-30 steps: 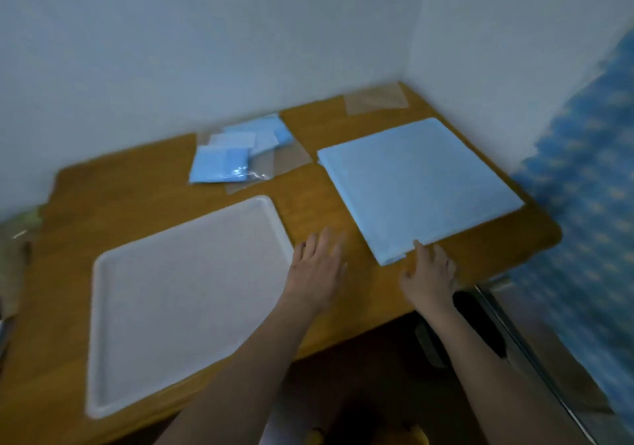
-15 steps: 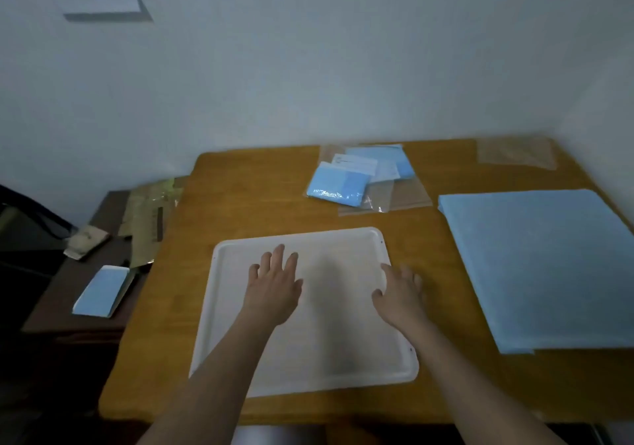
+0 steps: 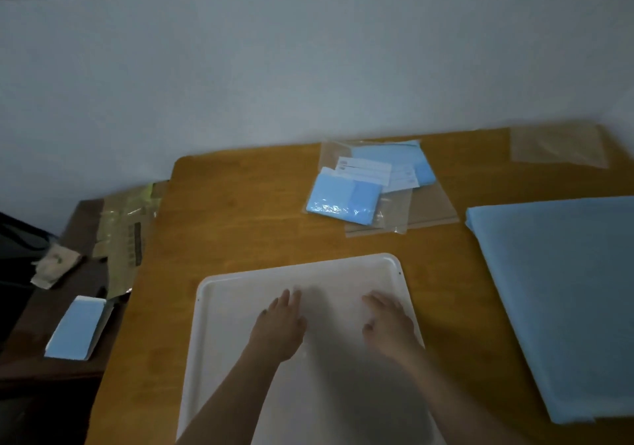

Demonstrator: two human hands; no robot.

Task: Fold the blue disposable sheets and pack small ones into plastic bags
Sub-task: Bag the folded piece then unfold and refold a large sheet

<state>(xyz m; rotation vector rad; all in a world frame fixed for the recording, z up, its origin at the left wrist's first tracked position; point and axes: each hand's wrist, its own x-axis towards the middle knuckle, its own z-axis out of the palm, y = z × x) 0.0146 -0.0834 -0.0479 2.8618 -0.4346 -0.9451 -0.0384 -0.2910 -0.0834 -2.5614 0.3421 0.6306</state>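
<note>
A stack of large blue disposable sheets (image 3: 562, 300) lies flat on the right of the wooden table (image 3: 240, 211). At the back middle, small folded blue sheets in plastic bags (image 3: 346, 199) rest with white labels on several clear bags. One clear bag (image 3: 557, 148) lies apart at the back right. A white tray (image 3: 233, 287) sits at the front middle. My left hand (image 3: 279, 326) and my right hand (image 3: 389, 324) lie over the tray, fingers fairly straight, holding nothing.
A lower dark side table (image 3: 51, 314) stands to the left with a blue-and-white packet (image 3: 77, 328), crumpled paper and a greenish plastic wrapper (image 3: 127, 232). The white wall runs close behind the table.
My view swung left. Both hands moved from the table edge near the large sheets onto the white tray; the right hand has shifted from the tray's rim inward.
</note>
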